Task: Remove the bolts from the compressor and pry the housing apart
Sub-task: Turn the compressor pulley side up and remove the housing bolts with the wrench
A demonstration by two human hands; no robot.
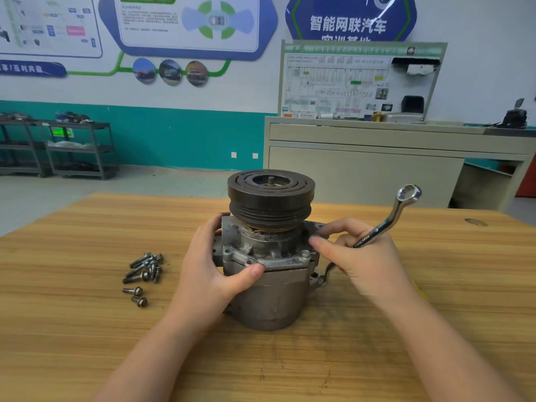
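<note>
Compressor (269, 250) upright mid-table (435, 329), pulley on top. My left hand (214, 268) wraps its left side, thumb on flange. My right hand (362, 256) grips ring wrench (388, 221), fingertips touching housing's right. Loose bolts (143, 271) left of compressor.

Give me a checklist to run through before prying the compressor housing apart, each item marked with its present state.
1. Bolts out: a pile of bolts lies on the table; visible flange holes look empty; far side hidden: cannot tell.
2. Compressor stands upright on its base: ok.
3. Left hand steadies the housing, thumb on the flange: ok.
4. Wrench gripped by the right hand: ok.
5. Wrench's lower end seated in the seam: cannot tell.
6. Right-hand fingers rest on the flange near the pry point: not ok.
</note>
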